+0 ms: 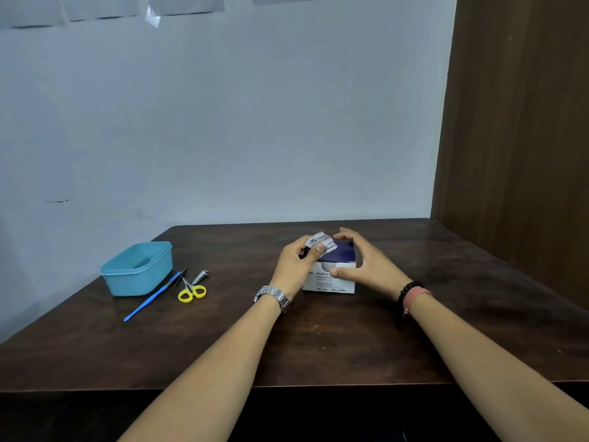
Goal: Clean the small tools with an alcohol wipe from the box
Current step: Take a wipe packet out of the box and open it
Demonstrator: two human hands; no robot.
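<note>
A white and purple box of alcohol wipes [338,279] stands mid-table. My left hand [294,266] pinches a small white wipe packet [320,242] just above the box's left top edge. My right hand [366,261] holds the box, thumb on its front face and fingers curled over its top. To the left lie the small tools: a blue-handled scalpel [149,298], yellow-handled scissors [192,290] and a metal nail clipper [201,276].
A light blue plastic tub [121,279] stands at the table's left, just behind the tools. A dark wooden panel [516,138] rises along the right side. The dark wooden table [318,346] has its front edge near me.
</note>
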